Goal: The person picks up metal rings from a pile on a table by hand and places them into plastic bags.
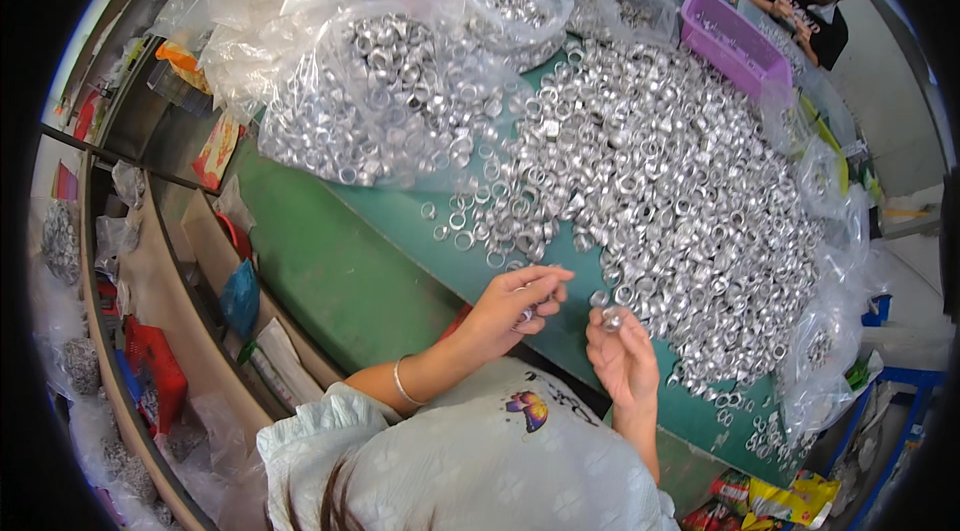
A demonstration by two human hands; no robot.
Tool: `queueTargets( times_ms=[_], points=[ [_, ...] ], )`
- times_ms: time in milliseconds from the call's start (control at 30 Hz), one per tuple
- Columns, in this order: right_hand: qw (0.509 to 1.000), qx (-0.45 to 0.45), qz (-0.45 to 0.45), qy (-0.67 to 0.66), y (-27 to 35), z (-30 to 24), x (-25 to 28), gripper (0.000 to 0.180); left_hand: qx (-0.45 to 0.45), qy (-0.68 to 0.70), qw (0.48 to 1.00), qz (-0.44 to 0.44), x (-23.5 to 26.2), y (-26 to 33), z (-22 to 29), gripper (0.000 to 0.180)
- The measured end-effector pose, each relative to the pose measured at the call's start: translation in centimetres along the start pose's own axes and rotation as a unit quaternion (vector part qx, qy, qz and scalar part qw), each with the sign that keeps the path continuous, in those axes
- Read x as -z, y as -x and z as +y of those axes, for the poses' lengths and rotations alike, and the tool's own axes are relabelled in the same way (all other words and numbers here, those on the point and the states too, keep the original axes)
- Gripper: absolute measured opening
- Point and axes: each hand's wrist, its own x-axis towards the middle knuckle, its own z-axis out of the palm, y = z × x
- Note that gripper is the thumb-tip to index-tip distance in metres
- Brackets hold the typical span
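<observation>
Just past the near edge of the green table, my left hand [508, 309] is curled with its index finger reaching to the right. Small shiny metal rings [526, 315] show among its bent fingers. To its right, my right hand [628, 363] is turned palm up, pinching a silver metal ring [612, 321] between thumb and fingertips. Close above that hand lies one loose ring [599, 299]. A broad heap of similar metal rings [680, 191] covers the table beyond both hands.
A clear plastic bag [370, 121] full of rings lies at the back left of the table [390, 221]. A purple basket [735, 41] stands at the far right. Another person [805, 11] is beyond it. Shelves with bags and packets [240, 299] line the left.
</observation>
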Motion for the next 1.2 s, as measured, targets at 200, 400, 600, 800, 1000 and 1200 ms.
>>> queueTargets(
  times_ms=[200,400,600,800,1000,1200],
  points=[
    [0.998,0.013,0.033,0.060,-0.6,-1.1,0.4,0.022,0.104,0.061,0.991,0.050,0.6,-3.9,2.9,0.026],
    [0.993,0.039,0.057,0.093,-0.7,-2.2,1.4,0.023,0.092,0.078,0.993,-0.005,-1.9,-9.0,7.1,0.025],
    [0.991,0.051,0.076,0.096,-0.5,-2.9,2.0,0.022,0.060,0.077,0.994,0.054,-3.3,-11.1,7.5,0.024],
    [0.991,0.055,0.073,0.101,-0.7,-3.5,2.2,0.021,0.017,0.077,0.995,0.064,-3.2,-11.6,8.5,0.029],
    [0.984,0.043,0.090,0.146,-0.6,-3.6,2.3,0.017,-0.231,-0.032,0.967,0.098,-5.0,-14.9,15.3,0.011],
    [0.984,0.050,0.088,0.146,-0.3,-3.7,2.1,0.017,-0.271,0.117,0.954,0.048,-3.9,-19.7,24.6,0.014]
  ],
)
